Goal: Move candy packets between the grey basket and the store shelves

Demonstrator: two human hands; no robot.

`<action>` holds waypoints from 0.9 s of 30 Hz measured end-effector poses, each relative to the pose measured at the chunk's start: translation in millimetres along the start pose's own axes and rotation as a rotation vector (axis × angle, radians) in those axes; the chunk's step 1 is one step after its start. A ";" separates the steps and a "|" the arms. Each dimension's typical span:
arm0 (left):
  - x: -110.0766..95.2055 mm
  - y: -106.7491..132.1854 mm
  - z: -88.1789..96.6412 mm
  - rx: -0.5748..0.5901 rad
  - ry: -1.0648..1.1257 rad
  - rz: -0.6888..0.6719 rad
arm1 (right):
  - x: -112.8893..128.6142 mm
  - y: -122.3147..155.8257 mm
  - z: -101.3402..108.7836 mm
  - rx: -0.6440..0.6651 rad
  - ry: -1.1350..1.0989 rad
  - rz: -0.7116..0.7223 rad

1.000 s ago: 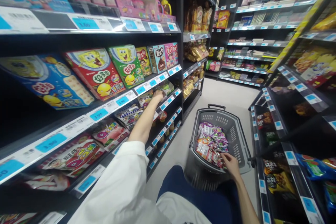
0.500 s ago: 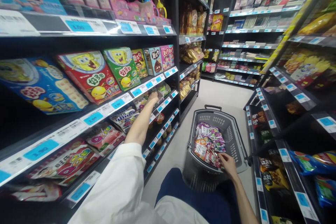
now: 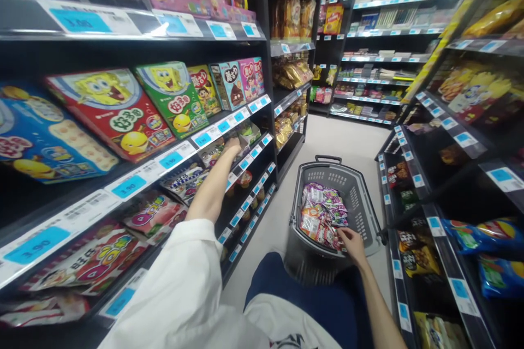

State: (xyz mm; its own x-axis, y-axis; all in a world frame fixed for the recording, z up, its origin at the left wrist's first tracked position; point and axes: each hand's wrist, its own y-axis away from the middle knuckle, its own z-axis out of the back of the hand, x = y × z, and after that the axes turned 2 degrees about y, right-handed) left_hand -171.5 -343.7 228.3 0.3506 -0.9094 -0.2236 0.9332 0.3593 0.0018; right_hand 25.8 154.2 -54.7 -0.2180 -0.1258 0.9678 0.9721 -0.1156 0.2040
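My left arm, in a white sleeve, stretches into a lower shelf on the left. My left hand (image 3: 232,146) is among the packets under the price-tag strip, beside a small bagged snack (image 3: 213,154) and a box of green packets (image 3: 249,133); its fingers are hidden. A grey shopping basket (image 3: 356,177) stands on the floor in front of my knees, with a heap of purple and orange-red snack packets (image 3: 323,202) in it. At the basket's near right side, my right hand (image 3: 351,242) has thumb and fingers pinched together on the edge of a red-and-white snack packet (image 3: 327,234).
Cartoon biscuit boxes (image 3: 114,109) line the shelf above my left arm. Bagged sweets (image 3: 94,262) lie on the shelf below. On the right, a rack (image 3: 426,191) holds bagged snacks close to the basket. Pale floor (image 3: 327,133) runs to the far shelves.
The view has shifted slightly, so the shelves, basket and both hands sit a little higher and further left. My left hand stays at the same shelf spot; my right stays at the packets.
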 end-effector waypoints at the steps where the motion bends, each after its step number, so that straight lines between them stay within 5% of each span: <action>1: -0.3 2.8 0.1 -0.014 -0.011 -0.004 | 0.1 0.8 -0.3 -0.003 0.008 0.005; 6: -1.7 13.7 -1.5 -0.146 -0.046 -0.034 | 1.3 5.7 -1.4 -0.044 0.071 0.051; 12: -12.9 14.9 -0.5 -0.160 -0.025 -0.024 | 8.2 13.1 -3.5 -0.108 0.197 0.120; 16: -41.1 43.6 -15.6 -0.372 0.097 -0.257 | 11.7 16.3 -7.4 -0.156 0.396 0.169; 19: -71.6 101.9 -64.5 -0.418 0.185 -0.585 | 11.4 18.5 -16.1 -0.208 0.600 0.168; 20: -81.5 128.6 -88.8 -0.335 0.209 -0.703 | 11.1 19.5 -19.8 -0.226 0.669 0.156; 22: -98.6 188.3 -144.0 0.016 0.167 -0.920 | 11.0 21.9 -26.6 -0.258 0.790 0.128; 24: -110.1 246.6 -198.0 0.182 0.139 -1.007 | 11.9 24.7 -31.1 -0.281 0.880 0.109; 27: -118.1 308.2 -255.8 0.233 0.125 -0.951 | 15.1 28.8 -33.0 -0.306 0.969 0.095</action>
State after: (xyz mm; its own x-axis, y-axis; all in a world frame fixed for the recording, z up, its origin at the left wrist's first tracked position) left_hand 54.6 -72.0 5.9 -0.5519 -0.7646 -0.3329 0.8189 -0.5724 -0.0428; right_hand 47.7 116.5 -39.0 -0.2494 -0.8752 0.4146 0.9548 -0.2936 -0.0455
